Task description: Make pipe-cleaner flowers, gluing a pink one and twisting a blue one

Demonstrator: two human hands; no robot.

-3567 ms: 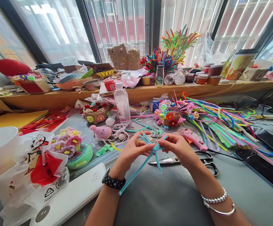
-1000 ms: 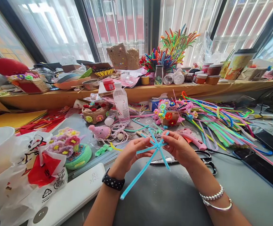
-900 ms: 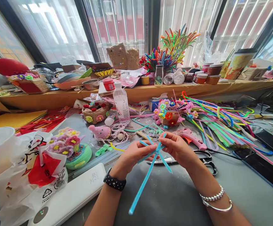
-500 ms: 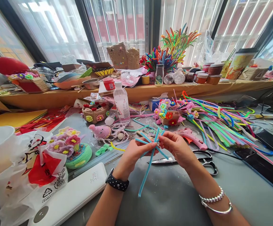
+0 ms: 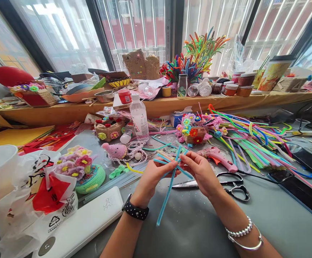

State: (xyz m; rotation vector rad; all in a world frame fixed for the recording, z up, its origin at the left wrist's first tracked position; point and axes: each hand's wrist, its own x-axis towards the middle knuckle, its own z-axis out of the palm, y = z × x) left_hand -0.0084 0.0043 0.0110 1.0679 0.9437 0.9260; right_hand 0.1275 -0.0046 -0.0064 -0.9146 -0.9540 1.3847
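Several light-blue pipe cleaners [image 5: 167,199] cross each other in a star shape, held up above the grey table in front of me. My left hand [image 5: 157,173] pinches them near the crossing, thumb on top. One long end hangs down toward me, and shorter ends stick out to the left, the top and the lower right. My right hand [image 5: 200,172] is closed by the upper right of the crossing, thumb and forefinger pinching a blue end there. Its other fingers are curled and partly hidden. Behind and below my right hand lie black-handled scissors [image 5: 236,190] with the blades pointing left.
A pink glue gun [image 5: 220,159] with a cable lies beyond my right hand, near a heap of coloured pipe cleaners [image 5: 255,150]. At left are a white power bank [image 5: 91,218], a plastic bag [image 5: 56,193] and a green flower piece [image 5: 91,179]. A water bottle [image 5: 139,122] stands behind.
Both hands keep their pinch on the blue pipe cleaners. The star has tilted slightly, and its long hanging end has swung a little to the left. My right forearm has shifted slightly left.
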